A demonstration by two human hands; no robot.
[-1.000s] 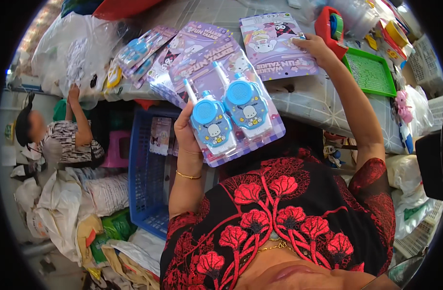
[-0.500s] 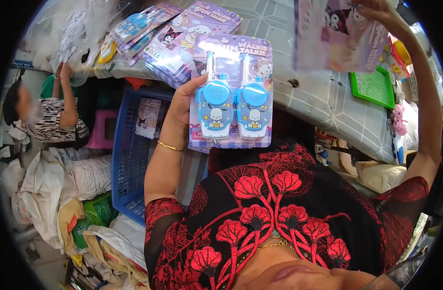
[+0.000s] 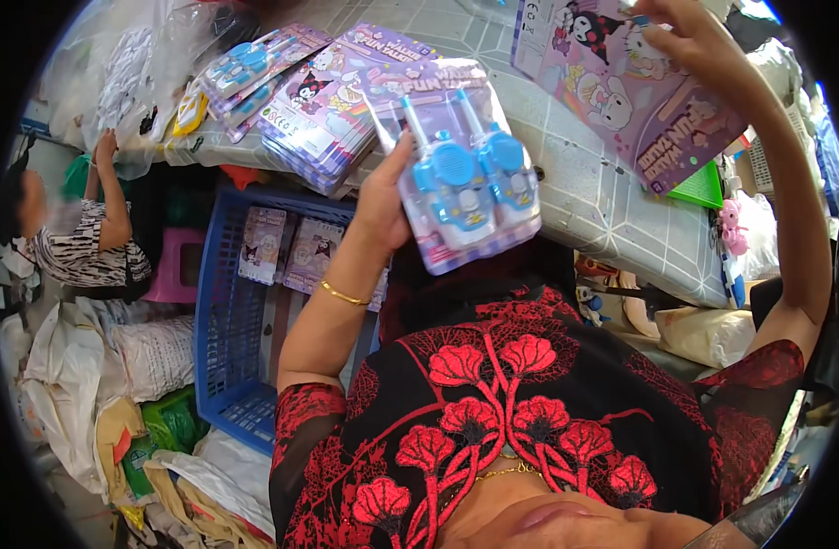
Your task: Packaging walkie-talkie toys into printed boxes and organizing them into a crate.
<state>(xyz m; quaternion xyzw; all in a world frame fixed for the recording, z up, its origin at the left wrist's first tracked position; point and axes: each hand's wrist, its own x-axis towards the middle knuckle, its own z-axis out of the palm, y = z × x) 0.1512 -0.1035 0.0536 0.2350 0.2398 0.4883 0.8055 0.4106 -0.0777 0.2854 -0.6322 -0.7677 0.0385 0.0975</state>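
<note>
A person's left hand [image 3: 383, 206] is clamped on a blister pack of two blue toy walkie-talkies [image 3: 470, 178], held up just below the fanned stack of similar packs [image 3: 323, 101] on the tiled surface [image 3: 602, 197], while the right hand [image 3: 698, 41] pinches a purple illustrated backing card [image 3: 621, 78] raised well right of that stack. The work appears to be mid-sort, with both pieces lifted for checking. Setting either down beside the stack would call for a level lowering.
</note>
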